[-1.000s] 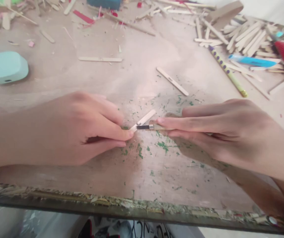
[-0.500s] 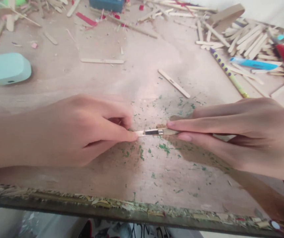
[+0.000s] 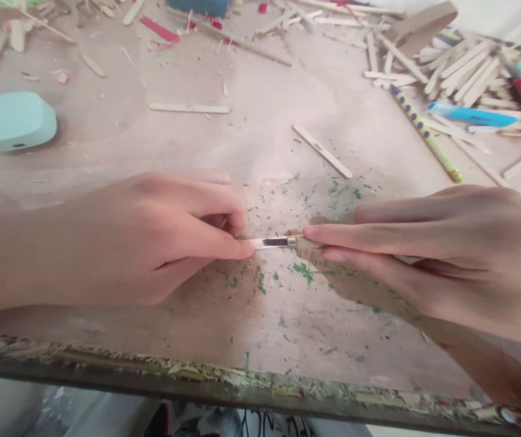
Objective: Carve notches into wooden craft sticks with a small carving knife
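Note:
A pale wooden craft stick [image 3: 309, 244] lies level just over the table between my two hands. Along its middle runs a dark narrow strip [image 3: 275, 242] with a small silver piece at its right end; whether the strip is a slot or an insert I cannot tell. My left hand [image 3: 155, 237] pinches the stick's left end between thumb and forefinger. From the other side, my right hand [image 3: 438, 252] grips the right end between thumb and outstretched fingers. Green shavings [image 3: 303, 272] are scattered beneath and around the stick.
A second craft stick [image 3: 322, 150] with a small slot lies beyond my hands, and another plain stick [image 3: 190, 108] farther left. At left sits a mint-coloured case [image 3: 12, 120]. A spotted pencil [image 3: 427, 133], blue pen [image 3: 472, 114] and stick pile [image 3: 465, 70] occupy the right. Debris lines the table's front edge [image 3: 224, 388].
My right hand has shifted very slightly left and down along with its grip on the stick. The view has moved a little; both hands keep their hold.

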`<state>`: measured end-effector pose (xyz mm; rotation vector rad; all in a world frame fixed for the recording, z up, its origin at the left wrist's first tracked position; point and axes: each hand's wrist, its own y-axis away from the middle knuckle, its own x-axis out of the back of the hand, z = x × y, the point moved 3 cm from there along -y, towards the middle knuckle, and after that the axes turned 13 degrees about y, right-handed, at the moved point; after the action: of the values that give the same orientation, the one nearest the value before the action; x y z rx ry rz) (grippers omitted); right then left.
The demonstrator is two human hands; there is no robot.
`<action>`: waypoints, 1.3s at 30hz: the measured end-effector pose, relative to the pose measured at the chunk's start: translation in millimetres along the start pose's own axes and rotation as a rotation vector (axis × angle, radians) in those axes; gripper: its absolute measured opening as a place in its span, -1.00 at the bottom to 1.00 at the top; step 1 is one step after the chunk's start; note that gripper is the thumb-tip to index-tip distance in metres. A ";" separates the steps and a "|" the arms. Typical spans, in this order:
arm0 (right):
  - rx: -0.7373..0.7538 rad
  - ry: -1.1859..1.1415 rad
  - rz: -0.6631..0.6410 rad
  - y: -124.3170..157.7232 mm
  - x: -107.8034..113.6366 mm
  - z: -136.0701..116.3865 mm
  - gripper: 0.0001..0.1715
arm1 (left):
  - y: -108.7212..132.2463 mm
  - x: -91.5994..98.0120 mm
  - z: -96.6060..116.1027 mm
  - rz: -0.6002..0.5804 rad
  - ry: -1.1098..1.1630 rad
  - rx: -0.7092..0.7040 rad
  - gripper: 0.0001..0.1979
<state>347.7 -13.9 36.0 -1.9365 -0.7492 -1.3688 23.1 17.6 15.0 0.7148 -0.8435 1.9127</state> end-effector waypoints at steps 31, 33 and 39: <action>-0.010 -0.181 0.024 -9.5 -10.5 4.1 -0.74 | 0.8 -0.8 -3.2 -0.038 -0.036 -0.004 -0.46; -0.046 -0.179 0.022 -8.2 -11.6 5.0 -0.72 | 1.2 0.3 -2.5 -0.040 -0.035 0.010 -0.45; -0.011 -0.193 0.050 -5.6 -9.9 5.1 -0.75 | 5.3 3.2 -3.7 -0.070 -0.051 -0.006 -0.48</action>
<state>343.5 -7.3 26.3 -2.1029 -0.7790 -1.1701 16.5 20.2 13.7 0.7821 -0.8443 1.8358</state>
